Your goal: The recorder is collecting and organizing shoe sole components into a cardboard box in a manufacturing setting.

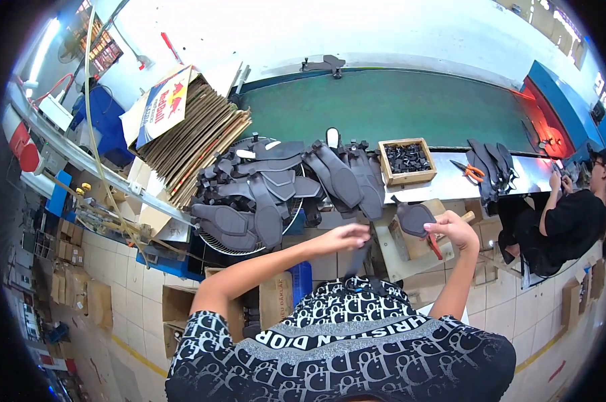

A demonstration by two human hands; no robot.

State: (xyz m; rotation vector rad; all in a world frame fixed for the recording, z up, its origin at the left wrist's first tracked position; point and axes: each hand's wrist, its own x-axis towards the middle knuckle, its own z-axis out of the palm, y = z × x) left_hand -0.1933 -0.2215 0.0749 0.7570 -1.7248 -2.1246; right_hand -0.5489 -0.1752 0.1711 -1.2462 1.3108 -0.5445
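Observation:
My right hand (456,232) is closed on the edge of a dark grey shoe sole (415,220), thumb on its near side. That sole is above a pale work block (410,251) at the bench edge. Just beneath the hand is a red-handled tool (435,248), partly hidden. Slightly blurred, my left hand (350,236) reaches across in front of me, fingers stretched out with nothing visible in them. A dark strip (358,260) shows just below it. Beyond that hand, many dark soles (266,208) with straps are heaped on a round wire rack (232,249).
A wooden box (405,177) of small black parts stands on the metal bench, near orange-handled pliers (474,171) and more soles (494,164). Behind runs a green conveyor belt (383,100). Stacked cardboard (189,137) rises at left. A co-worker (574,214) sits at right.

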